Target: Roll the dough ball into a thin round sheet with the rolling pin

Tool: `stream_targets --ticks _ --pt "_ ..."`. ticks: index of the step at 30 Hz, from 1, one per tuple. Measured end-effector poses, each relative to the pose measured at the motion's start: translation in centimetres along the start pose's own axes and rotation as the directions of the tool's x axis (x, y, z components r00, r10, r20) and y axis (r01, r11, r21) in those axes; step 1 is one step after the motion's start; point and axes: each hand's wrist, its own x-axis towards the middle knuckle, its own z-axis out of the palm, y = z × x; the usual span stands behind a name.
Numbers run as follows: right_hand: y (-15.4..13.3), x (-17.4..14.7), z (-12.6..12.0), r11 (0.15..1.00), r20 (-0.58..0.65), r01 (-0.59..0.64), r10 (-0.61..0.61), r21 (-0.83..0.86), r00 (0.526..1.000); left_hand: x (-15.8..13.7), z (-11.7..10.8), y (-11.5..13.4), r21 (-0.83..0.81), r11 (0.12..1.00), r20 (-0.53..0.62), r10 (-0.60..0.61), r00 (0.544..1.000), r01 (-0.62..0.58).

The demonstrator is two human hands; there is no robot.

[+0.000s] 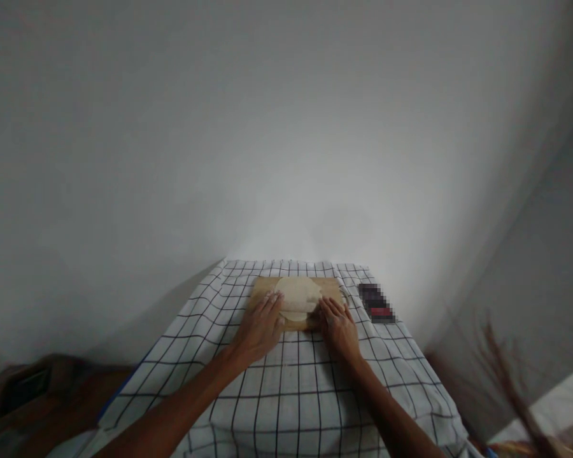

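Both our hands lie flat and spread: left hand at 9 o'clock of the dough round, right hand at 4 o'clock, fingertips touching its edges. It rests on the wooden board atop the checked cloth; a dark object sits at 3 o'clock.

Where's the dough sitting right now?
In the head view, the dough lies on the wooden board at the table's far end, between the left hand and right hand.
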Motion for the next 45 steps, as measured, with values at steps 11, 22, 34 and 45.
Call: stream_targets --ticks 11,22,34,45 --pt "-1.4 -2.9 -1.3 0.999 0.042 0.004 -0.002 -0.053 0.999 -2.5 -1.5 1.4 0.014 1.0 0.027 0.009 1.0 -0.009" --pt "-3.0 -4.3 -3.0 0.998 0.04 -0.01 0.013 -0.058 0.999 -4.0 -2.8 2.2 0.039 0.999 0.045 -0.006 0.999 0.004" --pt "-0.3 6.3 -3.0 0.984 0.104 -0.139 0.151 -0.116 0.983 6.1 -1.4 -1.1 0.022 0.997 -0.071 -0.072 0.995 0.074" --pt "-1.2 3.0 -1.5 0.982 0.114 -0.111 0.129 -0.153 0.985 2.5 -0.1 -0.2 -0.001 0.998 -0.04 -0.07 0.997 0.07"
